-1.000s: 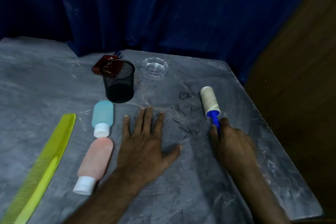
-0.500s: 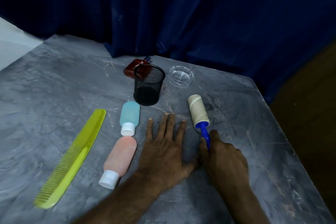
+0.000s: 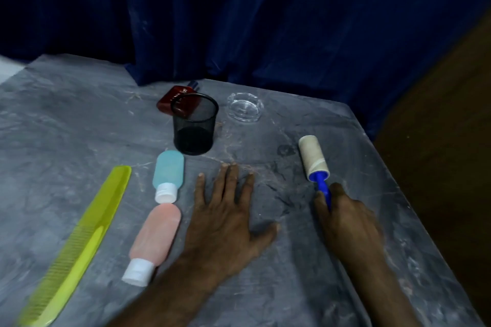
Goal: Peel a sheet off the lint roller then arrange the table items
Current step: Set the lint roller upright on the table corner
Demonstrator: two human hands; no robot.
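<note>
A lint roller with a beige roll and a blue handle lies on the grey marbled table at the right. My right hand covers the handle and its fingers curl around it. My left hand lies flat on the table, palm down, fingers spread, holding nothing. Left of it lie a blue bottle and a pink bottle, both with white caps, end to end. A long yellow-green comb lies further left.
A black mesh cup stands upright behind the bottles. A dark red flat bottle lies behind it, partly hidden. A clear glass ashtray sits at the back. A blue curtain hangs behind; the table's right edge runs close to the roller.
The view has swung back and forth. The roller and my right hand sit further from my left hand than half a second ago; my left hand stays flat.
</note>
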